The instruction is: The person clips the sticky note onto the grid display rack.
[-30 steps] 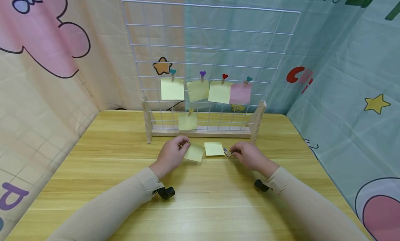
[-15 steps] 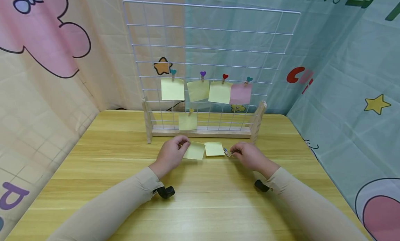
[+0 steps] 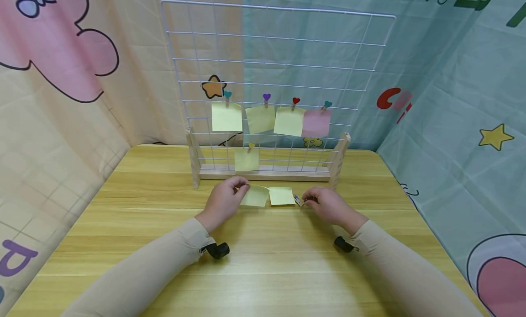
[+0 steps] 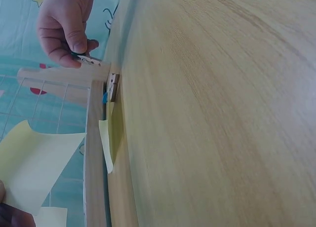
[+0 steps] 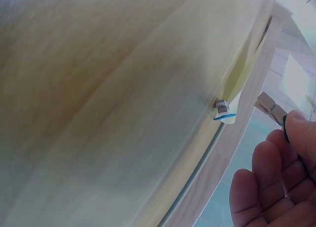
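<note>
My left hand (image 3: pixel 223 200) pinches a pale yellow sticky note (image 3: pixel 256 197) by its left edge, above the table in front of the rack. In the left wrist view that note (image 4: pixel 37 160) bends slightly, with only a few fingertips showing. Between thumb and fingers of my right hand (image 3: pixel 328 205) is a small wooden clothespin (image 5: pixel 271 108), its dark decorated end mostly hidden under the thumb. A second yellow sticky note (image 3: pixel 281 196) rests on the table between the hands. Right at its edge lies another mini clothespin (image 5: pixel 222 107) with a blue decoration.
Behind the hands stands a white wire grid rack (image 3: pixel 275 43) on a wooden base (image 3: pixel 287 176). Heart-topped clothespins fix several yellow notes (image 3: pixel 227 118) and a pink note (image 3: pixel 316 123) to it. Printed curtains (image 3: pixel 452 125) close off the back and sides of the table (image 3: pixel 263 271).
My left hand has risen slightly, and the lower edge of its sticky note has swung up and away. The right hand with its clothespin has stayed in place.
</note>
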### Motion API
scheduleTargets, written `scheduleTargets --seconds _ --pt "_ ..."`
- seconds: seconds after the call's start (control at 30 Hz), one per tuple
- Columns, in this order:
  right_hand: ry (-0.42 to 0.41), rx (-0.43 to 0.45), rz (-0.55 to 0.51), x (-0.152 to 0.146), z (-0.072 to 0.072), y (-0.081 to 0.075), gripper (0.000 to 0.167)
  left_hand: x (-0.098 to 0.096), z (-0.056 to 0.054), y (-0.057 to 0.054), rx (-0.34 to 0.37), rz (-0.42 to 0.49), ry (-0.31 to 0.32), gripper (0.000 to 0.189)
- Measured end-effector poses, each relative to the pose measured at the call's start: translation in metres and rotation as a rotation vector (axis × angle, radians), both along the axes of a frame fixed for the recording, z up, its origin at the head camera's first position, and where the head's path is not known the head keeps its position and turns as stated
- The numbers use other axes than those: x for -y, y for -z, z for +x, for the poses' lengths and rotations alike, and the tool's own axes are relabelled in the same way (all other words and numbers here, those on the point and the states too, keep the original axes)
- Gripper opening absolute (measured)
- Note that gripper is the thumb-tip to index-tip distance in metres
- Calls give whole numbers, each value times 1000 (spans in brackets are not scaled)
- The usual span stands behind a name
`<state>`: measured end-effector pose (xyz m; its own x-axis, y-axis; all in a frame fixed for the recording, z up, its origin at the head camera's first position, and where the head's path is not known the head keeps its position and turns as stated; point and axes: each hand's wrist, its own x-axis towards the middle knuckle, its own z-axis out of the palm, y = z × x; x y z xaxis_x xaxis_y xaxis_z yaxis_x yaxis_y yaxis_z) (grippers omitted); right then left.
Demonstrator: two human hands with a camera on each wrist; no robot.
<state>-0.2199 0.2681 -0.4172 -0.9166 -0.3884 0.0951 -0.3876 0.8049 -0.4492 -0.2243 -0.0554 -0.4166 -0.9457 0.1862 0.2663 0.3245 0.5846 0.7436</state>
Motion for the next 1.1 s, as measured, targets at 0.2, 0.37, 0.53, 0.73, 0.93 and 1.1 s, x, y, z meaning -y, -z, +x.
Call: scheduleTargets --seconds 0.2,0.37,0.53,0.73,0.93,1.1 --pt "-10 -13 -14 0 0 0 11 0 -1 0 2 4 4 14" --pt "-18 -14 -22 0 0 -1 12 1 -3 -1 9 7 4 14" --pt "-30 -8 -56 0 -1 -2 11 2 -7 -4 14 20 11 16" --pt "-24 -8 -112 4 0 -11 11 2 -14 -9 12 25 12 18" --pt "-28 -57 -121 10 -2 -18 11 2 -20 -16 26 34 6 18" --pt "-25 -87 -125 13 -6 -20 12 0 -25 -18 24 23 -12 18"
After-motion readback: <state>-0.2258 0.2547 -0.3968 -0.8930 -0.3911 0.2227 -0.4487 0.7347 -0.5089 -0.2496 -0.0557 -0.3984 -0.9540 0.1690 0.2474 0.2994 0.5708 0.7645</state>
